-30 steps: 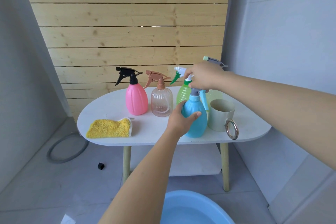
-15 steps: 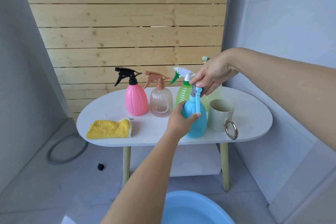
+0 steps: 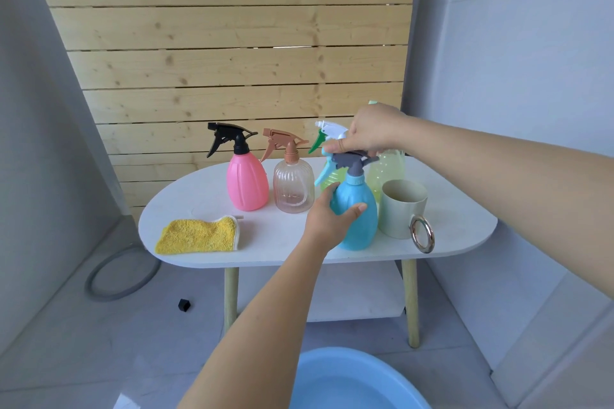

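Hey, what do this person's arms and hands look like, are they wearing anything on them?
Both are bare. The left hand and right hand wear no gloves, and no watch or bracelet shows at either wrist. The left forearm and right forearm show no sleeve up to the picture's edge. No ring is plain to see.

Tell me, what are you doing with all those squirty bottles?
A person is working on the blue spray bottle, which stands on the white table. The left hand holds its body, and the right hand grips the grey spray head on top, perhaps to twist it. A mug stands beside it, and a blue basin sits on the floor.
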`<state>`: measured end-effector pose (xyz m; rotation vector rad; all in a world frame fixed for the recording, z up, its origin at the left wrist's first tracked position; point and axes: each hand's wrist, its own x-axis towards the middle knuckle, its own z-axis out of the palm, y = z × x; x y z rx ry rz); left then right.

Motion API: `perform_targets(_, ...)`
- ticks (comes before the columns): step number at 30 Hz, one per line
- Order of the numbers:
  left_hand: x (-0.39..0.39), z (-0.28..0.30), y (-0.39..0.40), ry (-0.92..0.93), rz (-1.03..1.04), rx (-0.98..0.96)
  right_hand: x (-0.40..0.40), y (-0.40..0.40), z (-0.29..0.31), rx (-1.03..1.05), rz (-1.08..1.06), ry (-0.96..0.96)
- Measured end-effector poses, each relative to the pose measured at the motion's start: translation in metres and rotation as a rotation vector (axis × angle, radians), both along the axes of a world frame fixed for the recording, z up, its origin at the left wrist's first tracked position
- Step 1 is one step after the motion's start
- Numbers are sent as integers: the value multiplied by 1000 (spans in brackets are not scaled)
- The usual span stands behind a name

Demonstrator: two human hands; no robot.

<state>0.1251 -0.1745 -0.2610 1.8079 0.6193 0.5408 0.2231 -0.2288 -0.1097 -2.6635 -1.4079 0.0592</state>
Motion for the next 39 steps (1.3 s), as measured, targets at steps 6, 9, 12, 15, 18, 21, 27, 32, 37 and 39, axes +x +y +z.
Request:
perform_targets(6, 2, -1, 1, -22, 9, 10, 7, 6, -22, 186, -107, 58)
perform_targets(9, 3, -2, 2, -26, 8, 5, 8, -1, -19, 291, -30, 270)
perform_targets(12, 4, -2, 1, -32, 14, 11, 14, -5, -14, 222, 73, 384)
perform_targets(15, 4, -3, 2, -32, 15, 20, 19, -11, -6, 24, 124, 316)
perform_targets(18, 4, -2, 2, -26, 18, 28, 17, -16, -2, -69, 181, 29)
perform_targets(21, 4, -2, 2, -16, 16, 39, 17, -13, -5, -66, 128, -274)
perform_targets(27, 4, -2, 1, -27, 12, 25, 6, -8, -10, 89, 91, -50)
perform_targets(32, 3, -2, 2, -25, 11, 28, 17, -12, -1, 55, 108, 386)
perform_targets(37, 3, -2, 0, -34, 14, 26, 25, -27, 11, -59, 134, 855)
perform_targets(39, 3, -2, 0, -32, 15, 27, 30, -34, 12, -56, 139, 946)
